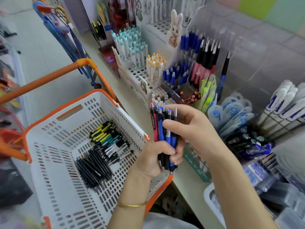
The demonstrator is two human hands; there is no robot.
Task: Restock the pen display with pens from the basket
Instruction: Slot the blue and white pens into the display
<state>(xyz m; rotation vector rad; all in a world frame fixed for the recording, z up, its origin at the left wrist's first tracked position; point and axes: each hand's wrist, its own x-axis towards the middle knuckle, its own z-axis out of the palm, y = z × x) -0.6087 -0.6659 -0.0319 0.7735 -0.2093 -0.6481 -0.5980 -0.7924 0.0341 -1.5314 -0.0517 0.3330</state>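
I see the left hand (155, 156) gripping a bundle of pens (162, 128) upright over the basket (49, 162) rim, with the right hand (193, 128) curled round their tops. Loose pens (102, 151) lie in the basket, and the pen display (189, 71) stands just beyond.

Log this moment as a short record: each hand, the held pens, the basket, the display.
left hand: grips the lower end of the pen bundle
right hand: pinches the bundle's upper part
pen bundle: upright, mostly blue, one red
basket: white, orange rim; loose pens on its floor
pen display: beyond the hands, holding upright pens
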